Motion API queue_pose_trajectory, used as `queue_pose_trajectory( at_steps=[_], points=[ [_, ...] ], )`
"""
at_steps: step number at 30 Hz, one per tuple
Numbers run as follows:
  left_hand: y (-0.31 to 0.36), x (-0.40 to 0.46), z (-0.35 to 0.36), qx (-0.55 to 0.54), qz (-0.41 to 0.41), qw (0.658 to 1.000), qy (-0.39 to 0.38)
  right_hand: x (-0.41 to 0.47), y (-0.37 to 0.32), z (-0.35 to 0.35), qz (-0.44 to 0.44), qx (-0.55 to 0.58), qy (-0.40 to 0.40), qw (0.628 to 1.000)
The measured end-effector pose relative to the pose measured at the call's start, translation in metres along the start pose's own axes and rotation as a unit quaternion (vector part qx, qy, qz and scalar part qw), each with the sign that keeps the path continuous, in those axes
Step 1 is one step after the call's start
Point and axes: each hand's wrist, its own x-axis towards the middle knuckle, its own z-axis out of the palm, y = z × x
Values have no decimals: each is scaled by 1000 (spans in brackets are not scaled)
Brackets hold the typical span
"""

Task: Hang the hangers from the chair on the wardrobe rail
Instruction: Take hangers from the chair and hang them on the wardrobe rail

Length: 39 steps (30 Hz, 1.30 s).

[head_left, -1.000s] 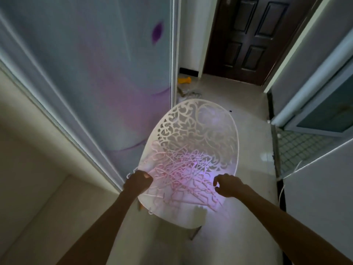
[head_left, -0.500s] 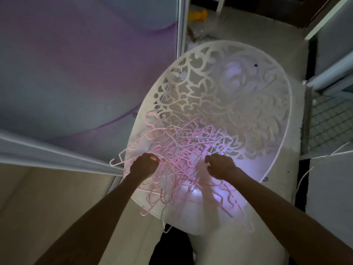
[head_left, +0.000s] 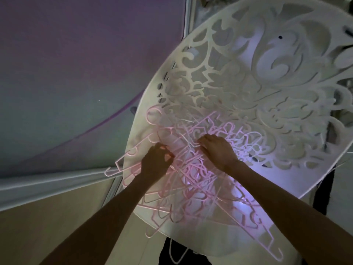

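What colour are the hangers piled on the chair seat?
Pale pink hangers, tangled on the white cut-out chair; the head view shows them.

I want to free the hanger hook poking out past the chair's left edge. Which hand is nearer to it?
Left. The left hand is just right of that hook; the right hand is farther right, mid-pile.

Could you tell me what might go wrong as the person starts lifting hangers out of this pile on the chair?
1. The pink hangers lie tangled, so the left hand and right hand may drag up a snagged clump.
2. Several hangers overhang the front edge of the white chair and could slide to the floor.
3. Hooks could catch in the chair's cut-out pattern. The dim light makes single hangers hard to pick out.
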Motion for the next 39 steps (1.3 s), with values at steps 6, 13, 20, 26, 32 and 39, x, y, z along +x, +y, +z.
queue_pose_trajectory(
  at_steps=[6, 13, 20, 26, 32, 39],
  points=[
    [-5, 7, -5, 26, 58, 998, -16, -8, 7, -15, -5, 99, 41, 994],
    [-7, 8, -23, -141, -78, 986, -39, -23, 17, -17, 35, 161, 102, 981],
    [22, -35, -30, 129, -103, 984, -66, -50, 19, -21, 114, 181, 85, 973],
    [-2, -13, -18, -169, -271, 947, -33, -60, 27, -24, 124, 198, 30, 972],
    [-3, -18, -14, -311, -343, 886, 33, -50, 18, -20, 110, 194, -8, 975],
    [-22, -27, -28, -305, -303, 903, 5, -29, -2, -9, 63, 149, 5, 987]
  ],
)
